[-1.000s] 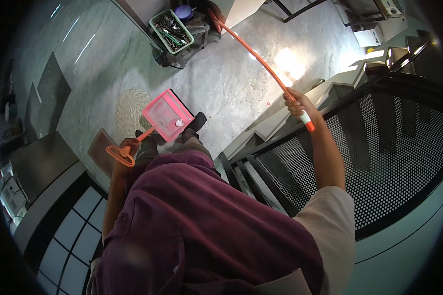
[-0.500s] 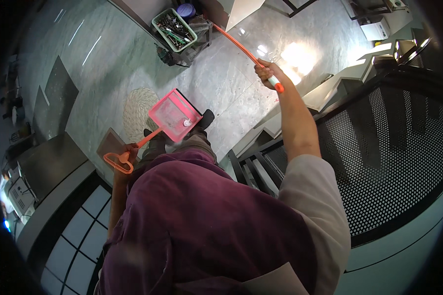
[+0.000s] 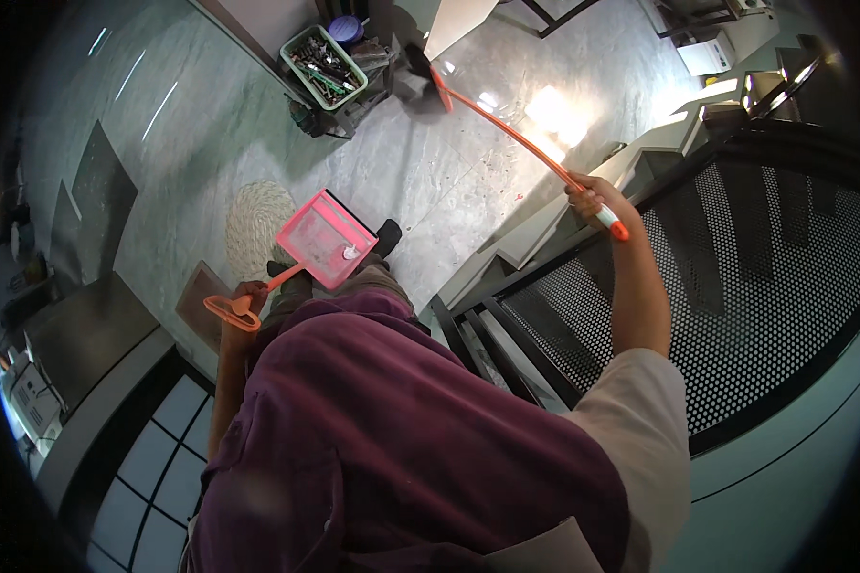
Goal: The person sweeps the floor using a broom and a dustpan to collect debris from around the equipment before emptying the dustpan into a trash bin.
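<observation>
My right hand (image 3: 590,196) is closed round the white and orange grip of a broom (image 3: 511,131), out to the right. The broom's orange head with dark bristles rests low by the far panel, beyond the mat. Down at the left, my left hand (image 3: 250,294) grips the orange handle of a pink dustpan (image 3: 329,239). The pan lies in front of my feet, with a small whitish scrap (image 3: 350,252) inside it. Its dark front lip points away from me, toward the far right.
A pale green bin of tools and metal pieces (image 3: 323,67) stands ahead, beside a purple round container (image 3: 346,31). A woven round mat (image 3: 258,222) lies left of the dustpan. Black perforated railing (image 3: 735,286) and steps border my right side. Cabinets are at the left.
My right hand has moved right and nearer to me, drawing the broom out so its head now shows from behind the panel. The dustpan stays in my left hand, almost unmoved.
</observation>
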A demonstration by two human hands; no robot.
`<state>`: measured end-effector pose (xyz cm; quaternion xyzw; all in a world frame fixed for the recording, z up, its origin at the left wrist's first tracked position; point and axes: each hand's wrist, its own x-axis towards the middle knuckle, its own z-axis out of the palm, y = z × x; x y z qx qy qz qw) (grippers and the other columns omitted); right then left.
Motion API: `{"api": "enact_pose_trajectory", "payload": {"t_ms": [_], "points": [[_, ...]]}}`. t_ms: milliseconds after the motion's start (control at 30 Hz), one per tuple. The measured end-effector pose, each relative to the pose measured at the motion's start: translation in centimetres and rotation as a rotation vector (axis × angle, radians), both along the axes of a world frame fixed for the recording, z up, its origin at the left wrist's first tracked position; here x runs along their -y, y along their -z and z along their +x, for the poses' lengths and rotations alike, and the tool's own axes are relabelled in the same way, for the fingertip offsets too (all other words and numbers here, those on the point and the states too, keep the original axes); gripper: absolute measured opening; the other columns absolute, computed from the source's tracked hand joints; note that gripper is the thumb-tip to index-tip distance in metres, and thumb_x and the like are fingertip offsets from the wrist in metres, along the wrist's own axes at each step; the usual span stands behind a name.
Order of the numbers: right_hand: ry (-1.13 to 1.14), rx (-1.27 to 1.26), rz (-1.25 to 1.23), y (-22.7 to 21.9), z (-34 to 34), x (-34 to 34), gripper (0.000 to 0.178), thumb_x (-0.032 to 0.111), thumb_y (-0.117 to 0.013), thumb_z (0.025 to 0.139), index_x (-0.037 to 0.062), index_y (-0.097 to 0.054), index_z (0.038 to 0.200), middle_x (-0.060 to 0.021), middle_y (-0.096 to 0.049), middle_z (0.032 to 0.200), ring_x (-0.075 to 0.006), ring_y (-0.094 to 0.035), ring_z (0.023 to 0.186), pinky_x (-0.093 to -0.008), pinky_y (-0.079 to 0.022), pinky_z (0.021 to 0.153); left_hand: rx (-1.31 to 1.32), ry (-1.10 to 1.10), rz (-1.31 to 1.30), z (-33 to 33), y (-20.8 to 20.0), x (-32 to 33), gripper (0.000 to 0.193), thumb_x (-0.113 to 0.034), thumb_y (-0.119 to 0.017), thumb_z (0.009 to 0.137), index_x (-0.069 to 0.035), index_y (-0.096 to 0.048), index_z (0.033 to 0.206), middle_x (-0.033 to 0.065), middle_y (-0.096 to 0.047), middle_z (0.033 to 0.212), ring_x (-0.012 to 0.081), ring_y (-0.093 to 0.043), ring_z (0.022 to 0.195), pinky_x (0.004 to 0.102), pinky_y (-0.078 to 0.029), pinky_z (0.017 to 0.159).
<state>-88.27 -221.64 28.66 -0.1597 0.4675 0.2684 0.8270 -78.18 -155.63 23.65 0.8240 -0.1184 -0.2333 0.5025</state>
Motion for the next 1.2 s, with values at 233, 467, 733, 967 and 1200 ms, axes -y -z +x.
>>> {"api": "enact_pose_trajectory", "payload": {"t_ms": [233,467,733,967,1200], "points": [[-0.492,-0.060,-0.610,-12.0,2.3,2.3,0.033,0.031,-0.046,0.094,0.0070,-0.045,0.072,0.0084,-0.035,0.048,0.0016,-0.030,0.032,-0.0140,-0.022,0.026,-0.100,0.028,-0.168,1.5,-0.4,2.3,0.015,-0.013,-0.056,0.090,-0.002,-0.048,0.084,0.0044,-0.056,0.085,0.0084,-0.051,0.075,0.0254,-0.044,0.067],[-0.727,0.301,-1.076,-5.8,8.4,4.9,0.025,0.026,-0.049,0.089,0.0061,-0.049,0.073,0.0031,-0.041,0.049,-0.0087,-0.038,0.036,-0.0264,-0.032,0.034,-0.137,0.063,-0.076,2.9,-0.5,4.9,0.015,-0.014,-0.057,0.090,-0.001,-0.051,0.090,0.0044,-0.056,0.081,0.0083,-0.050,0.070,0.0257,-0.043,0.062],[-1.048,0.084,-1.181,16.2,15.4,-4.8,0.022,0.019,-0.048,0.080,-0.0005,-0.058,0.076,-0.0136,-0.060,0.065,-0.0253,-0.059,0.055,-0.0403,-0.047,0.052,-0.066,0.067,-0.003,2.6,-1.8,7.1,0.018,-0.014,-0.058,0.089,-0.001,-0.053,0.100,0.0010,-0.051,0.079,0.0083,-0.048,0.071,0.0240,-0.042,0.064],[-1.347,-0.055,-1.336,20.2,-4.6,-17.5,0.034,0.025,-0.041,0.086,0.0024,-0.064,0.093,-0.0215,-0.065,0.088,-0.0365,-0.064,0.081,-0.0477,-0.051,0.073,-0.098,0.009,0.001,4.6,-0.4,8.3,0.023,-0.019,-0.057,0.091,0.000,-0.054,0.104,0.0017,-0.054,0.083,0.0088,-0.048,0.073,0.0243,-0.040,0.065],[-0.570,-0.400,-1.143,7.2,-13.3,-23.7,0.049,0.041,-0.039,0.091,-0.0030,-0.061,0.086,-0.0241,-0.062,0.079,-0.0389,-0.061,0.078,-0.0448,-0.047,0.069,-0.147,0.067,-0.093,9.1,1.3,14.0,0.030,-0.028,-0.056,0.092,0.000,-0.055,0.104,0.0012,-0.055,0.087,0.0082,-0.047,0.080,0.0237,-0.039,0.070]]}}
